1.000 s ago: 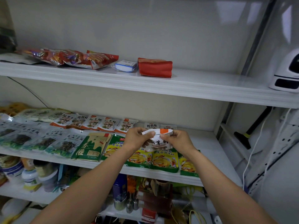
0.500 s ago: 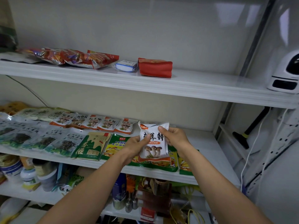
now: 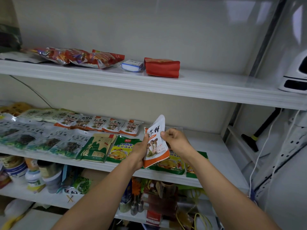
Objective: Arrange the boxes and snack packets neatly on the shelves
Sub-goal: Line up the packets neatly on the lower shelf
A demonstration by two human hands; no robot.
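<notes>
I hold a white and orange mushroom packet (image 3: 155, 143) upright, tilted a little to the right, above the front of the middle shelf (image 3: 216, 156). My left hand (image 3: 140, 150) grips its left edge and lower part. My right hand (image 3: 174, 141) pinches its right edge near the top. Behind and to the left, a row of matching mushroom packets (image 3: 99, 124) lies flat at the back of that shelf. Green and yellow seasoning packets (image 3: 121, 149) lie under my hands along the shelf front.
The upper shelf (image 3: 207, 87) carries red snack bags (image 3: 83, 58), a small white and blue pack (image 3: 132, 65) and a red pouch (image 3: 162, 67). A white appliance (image 3: 295, 77) sits at its right end. Jars and bottles (image 3: 34, 173) fill the lower shelf.
The packet was lifted from lying flat near the shelf to upright facing me. Both hands drew it slightly nearer, and it now leans to the right.
</notes>
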